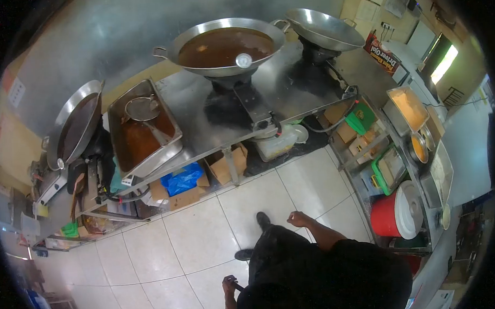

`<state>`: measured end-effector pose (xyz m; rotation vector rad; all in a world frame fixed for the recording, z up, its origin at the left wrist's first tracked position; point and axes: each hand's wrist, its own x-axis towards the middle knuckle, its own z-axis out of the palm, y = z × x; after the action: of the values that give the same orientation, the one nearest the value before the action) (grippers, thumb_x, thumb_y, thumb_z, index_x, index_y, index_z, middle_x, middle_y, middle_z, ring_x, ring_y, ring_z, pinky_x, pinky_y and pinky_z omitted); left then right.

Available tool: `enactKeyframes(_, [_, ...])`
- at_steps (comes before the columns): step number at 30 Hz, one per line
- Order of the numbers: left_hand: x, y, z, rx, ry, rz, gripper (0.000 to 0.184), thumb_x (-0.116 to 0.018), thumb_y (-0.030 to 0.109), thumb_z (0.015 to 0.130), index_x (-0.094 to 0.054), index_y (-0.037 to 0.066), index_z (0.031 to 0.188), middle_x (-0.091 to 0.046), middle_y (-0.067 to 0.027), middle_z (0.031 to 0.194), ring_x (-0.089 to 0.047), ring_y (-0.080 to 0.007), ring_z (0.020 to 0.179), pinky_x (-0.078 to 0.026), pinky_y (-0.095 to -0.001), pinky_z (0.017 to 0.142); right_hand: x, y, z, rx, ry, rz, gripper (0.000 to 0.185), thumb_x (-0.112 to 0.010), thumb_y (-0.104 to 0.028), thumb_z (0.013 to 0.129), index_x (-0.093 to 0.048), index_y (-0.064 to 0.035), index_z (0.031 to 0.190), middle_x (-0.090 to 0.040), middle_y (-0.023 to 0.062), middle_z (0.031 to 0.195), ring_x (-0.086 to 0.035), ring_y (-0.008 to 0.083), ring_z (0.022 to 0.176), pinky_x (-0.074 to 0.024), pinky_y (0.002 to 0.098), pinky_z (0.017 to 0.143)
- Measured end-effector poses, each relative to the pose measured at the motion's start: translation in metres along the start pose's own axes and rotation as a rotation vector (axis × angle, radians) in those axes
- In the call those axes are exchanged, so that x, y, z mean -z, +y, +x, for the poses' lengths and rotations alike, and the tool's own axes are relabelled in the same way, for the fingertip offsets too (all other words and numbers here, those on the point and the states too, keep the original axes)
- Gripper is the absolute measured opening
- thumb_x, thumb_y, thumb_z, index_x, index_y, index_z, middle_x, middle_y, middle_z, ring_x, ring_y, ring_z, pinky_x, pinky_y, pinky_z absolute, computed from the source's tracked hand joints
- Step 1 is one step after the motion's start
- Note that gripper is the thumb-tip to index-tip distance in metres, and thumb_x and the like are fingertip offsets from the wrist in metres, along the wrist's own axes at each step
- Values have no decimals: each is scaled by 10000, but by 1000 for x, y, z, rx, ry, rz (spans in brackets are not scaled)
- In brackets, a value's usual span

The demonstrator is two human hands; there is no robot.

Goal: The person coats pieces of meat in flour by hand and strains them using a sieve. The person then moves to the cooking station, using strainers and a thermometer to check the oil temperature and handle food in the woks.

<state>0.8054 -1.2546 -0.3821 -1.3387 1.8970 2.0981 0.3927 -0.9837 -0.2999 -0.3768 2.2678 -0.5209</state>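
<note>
My left hand (229, 284) hangs low by my side, closed around a small dark object (239, 287) whose kind I cannot make out. Held out over the floor, my right hand (299, 219) has its fingers curled in, and nothing shows in it. Both are apart from the steel counter (194, 115). On that counter a large wok (223, 71) holds brown oil (224, 46), with a dial thermometer (243, 60) at its rim.
A deep steel tray (149, 164) holds a strainer (142, 109) and brown liquid. Two more woks stand on burners, at left (75, 125) and right (325, 29). The right shelf carries a tray of orange-brown powder (408, 109); a red bucket (385, 216) stands lower.
</note>
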Motion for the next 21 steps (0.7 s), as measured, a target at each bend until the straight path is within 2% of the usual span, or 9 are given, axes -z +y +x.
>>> enactKeyframes(5, [-40, 43, 15, -6, 92, 158, 160, -575, 98, 792, -562, -10, 909, -644, -141, 757, -637, -205, 598, -508, -285, 492, 53, 44, 27, 42, 0, 35, 335, -628, -371, 762, -656, -59, 880, -630, 209, 958, -594, 330, 956, -473, 408, 826])
enactKeyframes(6, [-52, 42, 24, 110, 132, -63, 171, -560, 127, 793, -570, 6, 913, -652, -135, 759, -637, -196, 578, -477, -277, 465, 66, 55, 37, 3, -21, 24, 334, -629, -370, 761, -657, -59, 882, -631, 206, 957, -595, 326, 955, -474, 406, 824])
enactKeyframes(9, [-107, 56, 42, 223, 274, -1, 174, -562, 122, 789, -571, 4, 917, -647, -139, 777, -640, -189, 614, -485, -275, 473, 112, 107, 87, -75, -136, 131, 333, -633, -360, 762, -657, -54, 890, -644, 194, 910, -612, 319, 914, -481, 399, 811])
enactKeyframes(11, [-153, 48, 53, 140, 245, -323, 183, -566, 112, 802, -574, -6, 942, -641, -145, 810, -635, -179, 648, -496, -274, 489, 132, 136, 118, 94, -53, -11, 329, -629, -354, 772, -652, -45, 883, -658, 171, 844, -638, 298, 823, -495, 387, 767])
enactKeyframes(12, [-177, 52, 66, 218, 178, -263, 182, -553, 68, 808, -575, 9, 980, -638, -132, 840, -627, -172, 669, -500, -274, 514, 154, 139, 120, 104, -21, 107, 330, -623, -356, 783, -646, -37, 862, -664, 149, 816, -647, 244, 733, -506, 360, 692])
enactKeyframes(13, [-210, 67, 74, 217, 171, -236, 177, -553, 54, 811, -581, 21, 982, -641, -114, 847, -631, -179, 695, -503, -281, 551, 162, 146, 138, -50, -13, 236, 302, -614, -322, 780, -622, -33, 693, -631, 136, 719, -628, 228, 727, -494, 361, 648])
enactKeyframes(17, [-312, 72, 79, 69, 122, 231, 220, -552, 174, 844, -567, 2, 979, -636, -190, 872, -626, -328, 776, -487, -376, 677, 222, 145, 177, -228, -128, 542, 287, -622, -327, 797, -613, -41, 782, -593, 73, 693, -566, 131, 651, -450, 292, 547])
enactKeyframes(19, [-353, 157, 49, 161, 130, 442, 254, -523, 216, 864, -563, 3, 998, -618, -217, 941, -605, -367, 851, -476, -406, 716, 232, 131, 218, -286, -113, 696, 281, -626, -333, 802, -608, -53, 801, -573, 44, 674, -536, 102, 622, -428, 268, 519])
enactKeyframes(21, [-364, 123, 40, 25, -6, 708, 285, -495, 257, 882, -580, 22, 1021, -590, -216, 1029, -574, -359, 942, -460, -412, 779, 230, 124, 274, -311, -77, 995, 220, -614, -314, 813, -591, -97, 838, -563, 4, 752, -487, 97, 625, -393, 266, 526])
